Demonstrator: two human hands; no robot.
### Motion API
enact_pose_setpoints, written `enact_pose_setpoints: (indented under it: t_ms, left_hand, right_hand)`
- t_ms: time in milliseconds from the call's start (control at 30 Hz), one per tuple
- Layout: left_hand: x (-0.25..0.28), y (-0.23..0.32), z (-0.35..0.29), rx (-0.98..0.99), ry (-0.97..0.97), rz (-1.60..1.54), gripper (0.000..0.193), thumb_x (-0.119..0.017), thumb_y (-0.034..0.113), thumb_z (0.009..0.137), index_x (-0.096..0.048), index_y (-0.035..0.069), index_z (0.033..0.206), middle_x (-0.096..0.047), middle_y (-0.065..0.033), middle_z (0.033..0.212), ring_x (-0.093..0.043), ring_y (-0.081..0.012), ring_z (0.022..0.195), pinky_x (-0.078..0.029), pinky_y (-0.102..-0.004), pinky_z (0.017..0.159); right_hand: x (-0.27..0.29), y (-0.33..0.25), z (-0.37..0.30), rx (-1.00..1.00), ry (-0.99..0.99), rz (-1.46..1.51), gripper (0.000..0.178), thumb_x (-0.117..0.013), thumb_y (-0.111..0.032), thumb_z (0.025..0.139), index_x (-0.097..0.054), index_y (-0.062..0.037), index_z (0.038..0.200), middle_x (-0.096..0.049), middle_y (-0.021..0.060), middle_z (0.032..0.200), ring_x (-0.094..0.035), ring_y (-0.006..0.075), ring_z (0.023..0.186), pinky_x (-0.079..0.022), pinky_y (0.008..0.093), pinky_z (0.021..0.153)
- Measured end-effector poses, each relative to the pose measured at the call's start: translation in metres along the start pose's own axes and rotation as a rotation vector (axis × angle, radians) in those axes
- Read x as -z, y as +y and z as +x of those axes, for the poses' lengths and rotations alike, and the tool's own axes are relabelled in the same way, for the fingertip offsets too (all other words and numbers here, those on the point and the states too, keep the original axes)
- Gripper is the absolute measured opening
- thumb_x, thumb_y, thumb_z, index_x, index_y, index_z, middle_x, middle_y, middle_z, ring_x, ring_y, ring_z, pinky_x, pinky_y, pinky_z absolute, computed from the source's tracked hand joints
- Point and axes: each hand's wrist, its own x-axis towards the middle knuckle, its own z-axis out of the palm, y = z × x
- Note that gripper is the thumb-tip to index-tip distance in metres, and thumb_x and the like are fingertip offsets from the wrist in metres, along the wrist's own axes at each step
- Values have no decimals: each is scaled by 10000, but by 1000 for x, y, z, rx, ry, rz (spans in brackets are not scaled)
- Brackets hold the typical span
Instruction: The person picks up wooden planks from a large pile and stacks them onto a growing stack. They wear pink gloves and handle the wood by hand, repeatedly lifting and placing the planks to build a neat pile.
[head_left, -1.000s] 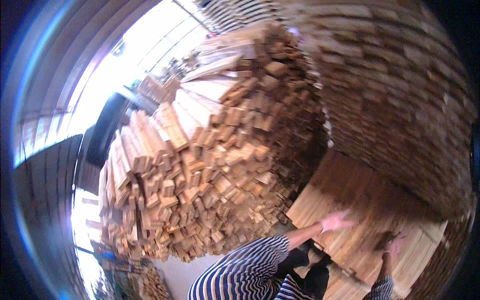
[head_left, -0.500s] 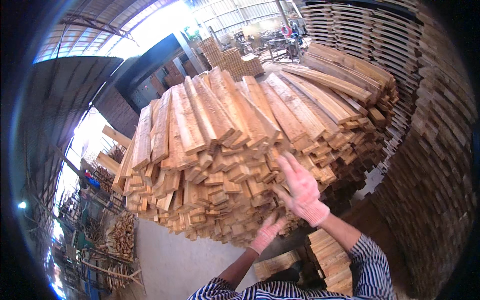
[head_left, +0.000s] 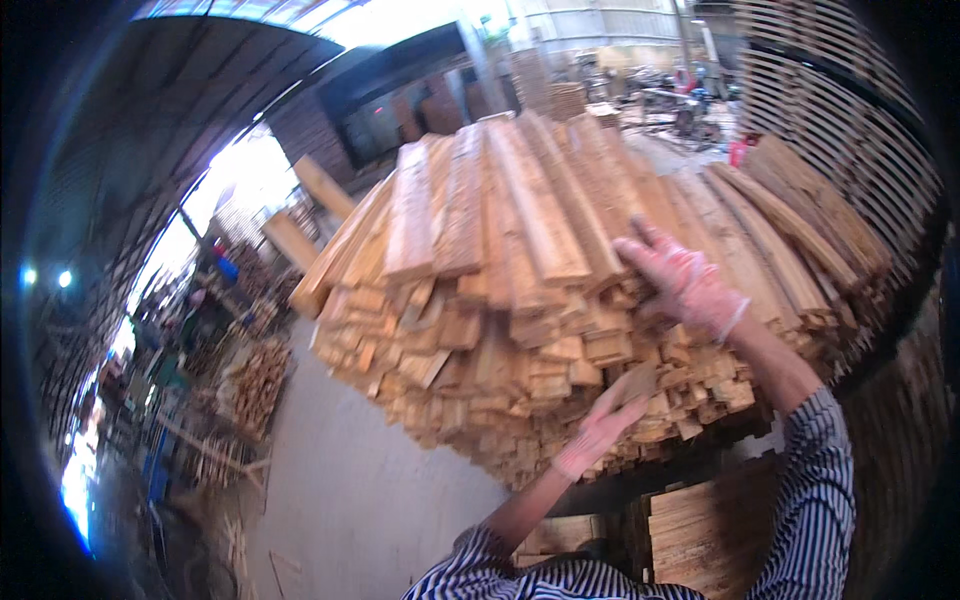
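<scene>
A large pile of rough-sawn wooden boards (head_left: 537,205) lies in front of me, with many board ends facing me. My right hand (head_left: 690,285), in a pale pink knit glove, is over the top boards at the pile's near edge, its fingers spread. Lower down, my left hand (head_left: 605,425), gloved the same way, reaches to the stacked ends. Its fingers look stretched out beside a brownish board end (head_left: 638,380); motion blur hides whether they grip it. Striped sleeves cover both upper forearms.
Tall stacks of slats (head_left: 815,110) stand at the right. Close to my body lies a lower stack of boards (head_left: 700,530). Concrete floor (head_left: 350,480) runs along the left, beside a heap of wood pieces (head_left: 258,385). Machinery (head_left: 690,105) stands at the back.
The view has swung, so the pile appears further left relative to my hands. My right hand has moved up onto the top boards; my left has moved up and right to the board ends.
</scene>
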Motion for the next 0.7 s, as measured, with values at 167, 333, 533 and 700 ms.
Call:
enact_pose_setpoints:
  t_ms: [167, 333, 533, 700]
  left_hand:
    - [-27, 17, 29, -235, -92, -364, 679, -590, 330, 1034, -314, -9, 1553, -375, -160, 1582, -379, -235, 1447, -329, -359, 1187]
    - [-60, 48, 41, -118, -318, -666, 877, -396, 685, 989, -211, 81, 1597, -311, -108, 1617, -358, -288, 1454, -304, -458, 1209]
    - [-99, 95, 56, -251, -208, -974, 1170, -395, 937, 764, -336, 72, 1549, -457, -162, 1514, -454, -322, 1381, -387, -495, 1157]
    - [-148, 64, 34, -212, -66, -708, 1211, -355, 969, 744, -319, 72, 1557, -442, -157, 1529, -479, -309, 1366, -439, -469, 1118]
  right_hand:
    - [4, -2, 5, 10, 13, -158, 785, -713, 18, 755, -446, -154, 1474, -387, 246, 1551, -564, 420, 1267, -524, 412, 1025]
    - [36, -38, -36, -58, 55, -229, 685, -654, -1, 808, -451, -179, 1438, -432, 207, 1522, -645, 444, 1091, -581, 469, 886]
    - [80, -115, -197, -203, 107, -239, 642, -755, -66, 741, -551, -196, 1336, -528, 221, 1426, -710, 410, 844, -604, 455, 679]
    - [80, -148, -335, -288, 103, -245, 485, -732, -225, 825, -591, -136, 1280, -559, 256, 1389, -684, 417, 1011, -589, 398, 800]
